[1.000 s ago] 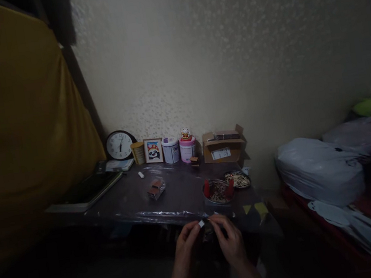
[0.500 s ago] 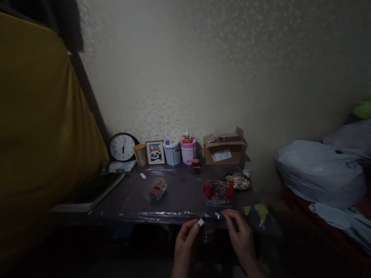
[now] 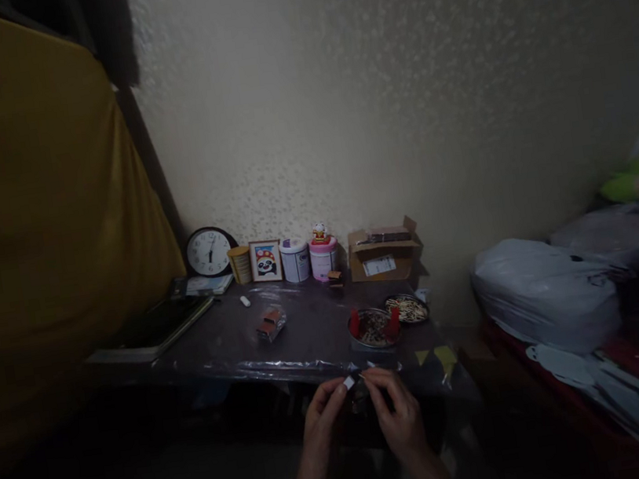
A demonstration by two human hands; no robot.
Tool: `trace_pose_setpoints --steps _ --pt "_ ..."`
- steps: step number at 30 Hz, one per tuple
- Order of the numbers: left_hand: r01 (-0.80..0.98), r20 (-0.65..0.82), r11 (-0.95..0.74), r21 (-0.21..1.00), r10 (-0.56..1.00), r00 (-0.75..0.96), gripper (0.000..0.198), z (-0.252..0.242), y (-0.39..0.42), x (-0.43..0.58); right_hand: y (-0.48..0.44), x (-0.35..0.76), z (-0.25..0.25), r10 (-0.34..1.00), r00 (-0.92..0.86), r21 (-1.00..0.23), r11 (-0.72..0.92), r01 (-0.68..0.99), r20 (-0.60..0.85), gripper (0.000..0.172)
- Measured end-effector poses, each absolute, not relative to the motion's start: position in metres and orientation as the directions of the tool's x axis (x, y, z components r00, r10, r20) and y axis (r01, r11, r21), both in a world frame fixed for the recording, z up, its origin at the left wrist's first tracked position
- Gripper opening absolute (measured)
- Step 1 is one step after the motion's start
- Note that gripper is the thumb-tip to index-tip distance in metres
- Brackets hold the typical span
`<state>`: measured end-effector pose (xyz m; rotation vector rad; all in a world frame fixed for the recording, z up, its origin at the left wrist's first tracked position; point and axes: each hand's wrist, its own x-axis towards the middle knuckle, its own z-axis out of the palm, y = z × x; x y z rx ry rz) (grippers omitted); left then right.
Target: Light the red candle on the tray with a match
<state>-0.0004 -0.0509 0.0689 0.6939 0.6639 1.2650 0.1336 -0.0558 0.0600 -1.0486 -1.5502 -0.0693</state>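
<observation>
My left hand (image 3: 321, 421) pinches a small white-ended box (image 3: 348, 383), like a matchbox, just below the table's front edge. My right hand (image 3: 396, 411) is beside it with fingers curled, its fingertips meeting the box from the right. What the right fingers hold is too small and dark to name. Just beyond my hands, a round metal tin (image 3: 374, 328) with red pieces and matchsticks sits on the dark table (image 3: 315, 335). A second dish of pale sticks (image 3: 406, 309) lies behind it.
A plastic-wrapped pack of matchboxes (image 3: 270, 324) lies mid-table. Along the wall stand a clock (image 3: 209, 252), small tins, a framed picture (image 3: 265, 261) and an open cardboard box (image 3: 384, 254). A book (image 3: 151, 330) lies at left. A grey bundle (image 3: 544, 291) is at right.
My right hand drew away to the right half a second ago and has now come back against the box in my left hand. The left hand has hardly moved.
</observation>
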Motion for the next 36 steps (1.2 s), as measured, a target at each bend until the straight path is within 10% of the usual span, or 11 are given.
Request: trace_pose_setpoints --steps 8,16,36 --pt "-0.610 -0.075 0.150 0.778 0.986 0.147 0.022 0.074 -0.051 -0.002 -0.061 0.137 0.068 0.479 -0.044 -0.337 0.676 0.656 0.877 0.022" --pt "-0.547 -0.063 0.121 0.829 0.990 0.123 0.025 0.059 -0.047 -0.012 -0.031 0.162 0.052 0.552 0.312 -0.595 0.464 0.657 0.774 0.016" --pt "-0.586 -0.196 0.205 0.784 0.977 0.079 0.029 0.002 -0.033 -0.058 -0.013 0.173 0.067 0.494 0.451 -0.667 0.495 0.557 0.744 0.019"
